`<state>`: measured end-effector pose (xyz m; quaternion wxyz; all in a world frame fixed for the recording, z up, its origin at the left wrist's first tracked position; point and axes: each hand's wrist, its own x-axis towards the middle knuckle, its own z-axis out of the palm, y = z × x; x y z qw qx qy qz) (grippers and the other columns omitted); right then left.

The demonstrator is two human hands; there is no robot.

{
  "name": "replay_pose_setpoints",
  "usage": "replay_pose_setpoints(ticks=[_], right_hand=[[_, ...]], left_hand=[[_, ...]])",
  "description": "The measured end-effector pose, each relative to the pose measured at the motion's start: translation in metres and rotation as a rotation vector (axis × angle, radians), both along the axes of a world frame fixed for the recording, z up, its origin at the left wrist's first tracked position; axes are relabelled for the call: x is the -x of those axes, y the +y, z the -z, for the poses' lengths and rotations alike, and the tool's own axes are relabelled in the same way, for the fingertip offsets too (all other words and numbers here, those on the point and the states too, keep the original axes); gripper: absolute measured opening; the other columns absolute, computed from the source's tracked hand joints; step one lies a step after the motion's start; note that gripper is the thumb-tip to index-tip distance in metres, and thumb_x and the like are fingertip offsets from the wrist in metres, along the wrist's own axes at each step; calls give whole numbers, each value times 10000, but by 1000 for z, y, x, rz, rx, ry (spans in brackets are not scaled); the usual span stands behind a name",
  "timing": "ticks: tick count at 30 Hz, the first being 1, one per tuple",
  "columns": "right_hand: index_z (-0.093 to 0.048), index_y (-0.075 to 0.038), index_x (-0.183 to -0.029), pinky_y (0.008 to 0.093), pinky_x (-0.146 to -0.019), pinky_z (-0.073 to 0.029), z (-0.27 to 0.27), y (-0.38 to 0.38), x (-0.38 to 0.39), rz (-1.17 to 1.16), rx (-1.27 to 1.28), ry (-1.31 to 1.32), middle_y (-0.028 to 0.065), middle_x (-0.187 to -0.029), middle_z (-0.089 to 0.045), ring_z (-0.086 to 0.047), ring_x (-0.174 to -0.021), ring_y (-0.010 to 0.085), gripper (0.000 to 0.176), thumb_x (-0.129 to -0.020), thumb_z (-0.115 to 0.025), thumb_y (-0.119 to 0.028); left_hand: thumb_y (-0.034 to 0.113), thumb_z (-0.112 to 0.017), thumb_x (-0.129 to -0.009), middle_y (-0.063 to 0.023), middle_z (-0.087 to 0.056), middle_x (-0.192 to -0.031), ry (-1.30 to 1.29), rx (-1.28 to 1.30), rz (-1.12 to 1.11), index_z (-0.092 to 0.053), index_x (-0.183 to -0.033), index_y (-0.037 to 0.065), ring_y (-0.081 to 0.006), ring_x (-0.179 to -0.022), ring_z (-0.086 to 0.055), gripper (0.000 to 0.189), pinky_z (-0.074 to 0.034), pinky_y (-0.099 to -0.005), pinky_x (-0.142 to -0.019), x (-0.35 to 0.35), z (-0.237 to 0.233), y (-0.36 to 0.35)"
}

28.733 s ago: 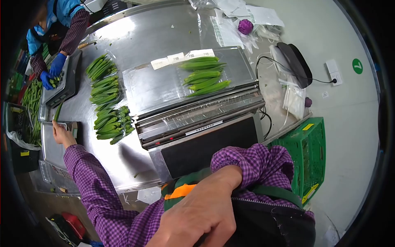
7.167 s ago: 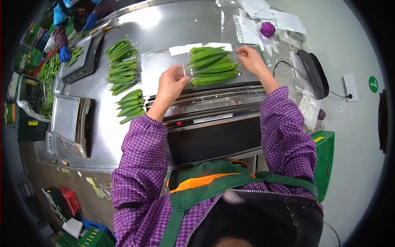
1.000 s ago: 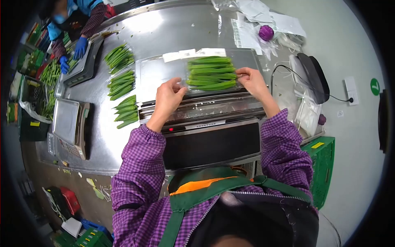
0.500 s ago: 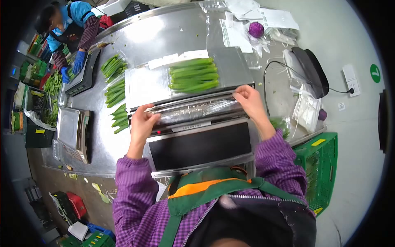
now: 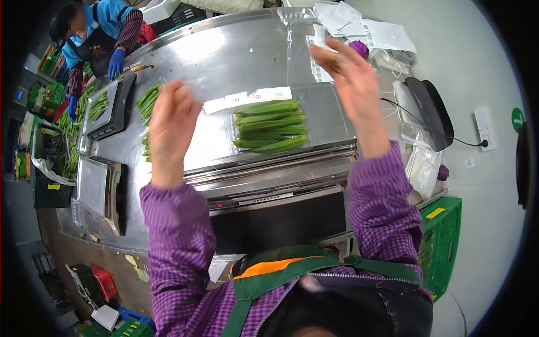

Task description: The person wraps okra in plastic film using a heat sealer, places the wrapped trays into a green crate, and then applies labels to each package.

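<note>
A: In the head view, where's the okra (image 5: 269, 127)?
B: On the metal machine (image 5: 281, 223), laid side by side, likely so it lies flat; labels (image 5: 270, 94) sit along its far edge, perhaps for easy reach
A: How's the left hand (image 5: 171, 119)?
B: Fingers curled, raised near the machine's left end; the right hand (image 5: 355, 83) is near its right end, fingers loosely bent; with the blur I cannot tell whether either holds anything

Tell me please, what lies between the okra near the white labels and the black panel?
In the head view, long metal bars and a control strip with a small red light lie between the okra and the black panel.
</note>
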<state>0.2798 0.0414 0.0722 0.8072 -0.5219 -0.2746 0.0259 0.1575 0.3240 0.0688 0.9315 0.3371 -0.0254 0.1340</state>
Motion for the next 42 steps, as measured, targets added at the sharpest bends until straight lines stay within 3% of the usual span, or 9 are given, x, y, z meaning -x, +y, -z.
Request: replay_pose_setpoints(ticks=[4,6,10,13,21,30,32,34,42], right_hand=[[-516,33,-1197,299,-830,-463,84,17,-40,190,759,-315,196,-1052,-640,-614,-971,205,342,-943,-459,-188],[-506,38,-1198,311,-818,-465,86,16,-19,101,1168,-258,182,-1052,-641,-624,-932,204,335,-942,-441,-168],[-548,36,-1117,291,-578,-468,85,-1,-6,-15,1029,86,75,-757,-630,-586,-640,138,367,-962,-440,-278],[-523,41,-1177,294,-692,-471,84,-24,17,-274,948,424,80,-907,-631,-568,-739,171,384,-979,-374,-253],[-463,19,-1101,239,-508,-499,68,-82,161,-591,768,704,55,-895,-533,-585,-574,122,347,-987,-363,-293],[-459,54,-1124,264,-485,-513,103,-89,207,-566,982,798,121,-908,-563,-606,-555,183,459,-975,-359,-368],[-508,38,-1085,310,-497,-498,119,-97,229,-489,1111,775,146,-783,-601,-622,-584,227,418,-963,-399,-347],[-544,6,-1057,368,-555,-482,132,-97,247,22,1276,157,173,-706,-600,-628,-629,283,370,-947,-431,-328],[-625,7,-913,309,-636,-474,118,-128,267,419,1049,379,145,-792,-653,-623,-694,190,165,-896,-512,-111]], left_hand=[[195,-486,-938,-173,-655,-897,223,-1639,-338,-639,-875,5,-276,-848,-633,252,-473,-369,-768,-66,125,6],[192,-490,-924,-196,-631,-844,163,-1778,-368,-619,-907,-19,-307,-818,-622,249,-473,-374,-738,-55,109,-9],[305,-422,-978,-6,-539,-727,590,-870,93,-557,-1033,20,-68,-669,-511,320,-425,-228,-598,-21,89,-17],[336,-393,-984,-19,-538,-707,650,-728,278,-537,-1077,3,-80,-624,-511,374,-424,-228,-582,16,80,-18],[447,-350,-975,-7,-510,-685,747,-615,497,-510,-1083,-4,-87,-611,-518,490,-439,-238,-562,170,90,-63],[415,-392,-974,-18,-556,-810,948,-541,572,-527,-1120,24,-86,-700,-540,439,-449,-223,-589,217,136,-81],[417,-411,-968,-7,-554,-731,982,-779,433,-568,-997,-20,-82,-626,-544,464,-455,-213,-560,244,135,-89],[376,-430,-970,29,-503,-612,1011,-953,233,-588,-903,-15,-68,-528,-495,427,-409,-226,-482,263,141,-95],[288,-529,-938,94,-364,-496,1186,-689,-148,-620,-831,80,-4,-411,-295,251,-222,-189,-372,292,128,-86]])
